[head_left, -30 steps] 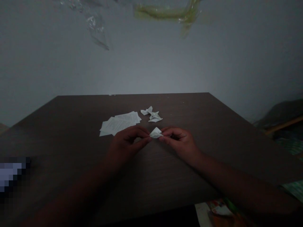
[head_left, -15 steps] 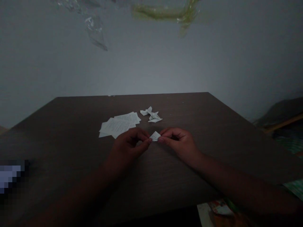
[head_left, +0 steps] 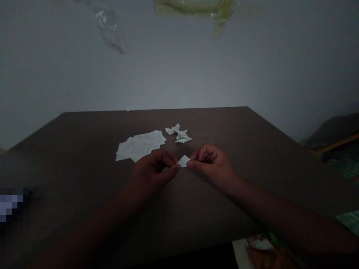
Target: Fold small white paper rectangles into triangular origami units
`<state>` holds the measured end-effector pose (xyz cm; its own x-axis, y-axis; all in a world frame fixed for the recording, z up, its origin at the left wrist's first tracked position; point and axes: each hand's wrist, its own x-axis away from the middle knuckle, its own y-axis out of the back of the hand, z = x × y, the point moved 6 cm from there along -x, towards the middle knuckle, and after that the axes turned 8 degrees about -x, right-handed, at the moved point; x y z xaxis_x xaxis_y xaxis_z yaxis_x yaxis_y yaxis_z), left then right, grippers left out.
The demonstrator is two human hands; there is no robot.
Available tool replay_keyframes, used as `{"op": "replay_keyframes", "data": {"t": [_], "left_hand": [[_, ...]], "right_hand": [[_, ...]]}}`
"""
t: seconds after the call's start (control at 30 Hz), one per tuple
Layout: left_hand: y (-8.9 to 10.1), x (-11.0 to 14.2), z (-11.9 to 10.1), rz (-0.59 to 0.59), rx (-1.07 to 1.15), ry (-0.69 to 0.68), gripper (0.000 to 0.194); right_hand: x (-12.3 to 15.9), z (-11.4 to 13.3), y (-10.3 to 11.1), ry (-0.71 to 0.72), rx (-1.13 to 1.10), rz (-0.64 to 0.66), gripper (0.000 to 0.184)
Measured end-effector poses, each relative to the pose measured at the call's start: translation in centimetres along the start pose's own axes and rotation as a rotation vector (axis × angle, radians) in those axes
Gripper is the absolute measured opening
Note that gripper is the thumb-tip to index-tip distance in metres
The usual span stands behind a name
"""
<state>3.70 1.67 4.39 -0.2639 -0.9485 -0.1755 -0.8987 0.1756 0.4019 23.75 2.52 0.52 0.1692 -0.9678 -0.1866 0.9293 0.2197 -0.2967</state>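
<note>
Between my two hands is a small folded piece of paper [head_left: 184, 161], whitish with printed lines, its pointed tip turned away from me. My left hand [head_left: 155, 168] pinches its left corner between thumb and fingers. On the other side, my right hand [head_left: 211, 160] grips the right corner, thumb in front. Just beyond them lie several folded paper shapes [head_left: 183, 136] in a small cluster. A fanned pile of printed paper sheets [head_left: 138, 147] rests past my left hand.
The brown wooden table [head_left: 92, 130] reaches back to a grey wall [head_left: 179, 74] with clear and yellowish tape on it. A blurred-out object [head_left: 11, 205] lies at the left edge. Below the table's front right are colourful items [head_left: 260, 243]. Dark cloth-like things sit at far right.
The folded paper has tipped and now shows a flatter printed face. My right fingers have lifted and shifted slightly on it. The left hand keeps its pinch.
</note>
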Motion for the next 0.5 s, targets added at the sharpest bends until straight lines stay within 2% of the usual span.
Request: {"op": "replay_keyframes", "data": {"t": [0.17, 0.27, 0.5], "left_hand": [[-0.5, -0.4, 1.2, 0.098, 0.007, 0.115, 0.026], [-1.0, -0.4, 1.5, 0.174, -0.036, 0.127, 0.027], [-1.0, -0.2, 1.2, 0.154, -0.106, 0.147, 0.023]], "right_hand": [[0.4, 0.1, -0.3, -0.011, 0.047, 0.034, 0.052], [0.5, -0.1, -0.4, -0.014, 0.083, 0.050, 0.049], [0.7, -1.4, -0.4, -0.078, 0.111, 0.093, 0.033]]}}
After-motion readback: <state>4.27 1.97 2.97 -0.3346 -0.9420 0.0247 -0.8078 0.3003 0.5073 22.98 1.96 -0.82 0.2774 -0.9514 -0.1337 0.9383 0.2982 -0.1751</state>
